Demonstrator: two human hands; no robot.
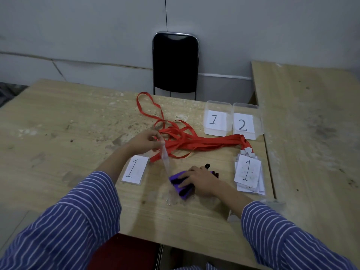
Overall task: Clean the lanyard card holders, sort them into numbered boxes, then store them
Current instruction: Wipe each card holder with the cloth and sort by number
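Observation:
My left hand (147,141) pinches the top of a clear card holder (165,156) that hangs edge-on toward the table. Under my right hand (200,181) lies a purple and black cloth (178,184), pressed to the table just below that holder. A card holder marked 1 (135,169) lies flat beside my left forearm. At the right, a stack of card holders with a 1 on top (248,171) is clipped to red lanyards (194,141) that tangle across the middle. Clear boxes labelled 1 (216,118) and 2 (245,121) stand at the back right.
The wooden table (68,123) is scuffed and stained. A second table (311,123) adjoins it on the right. A black chair (175,63) stands behind, against the wall. Something red (124,252) sits under the near edge.

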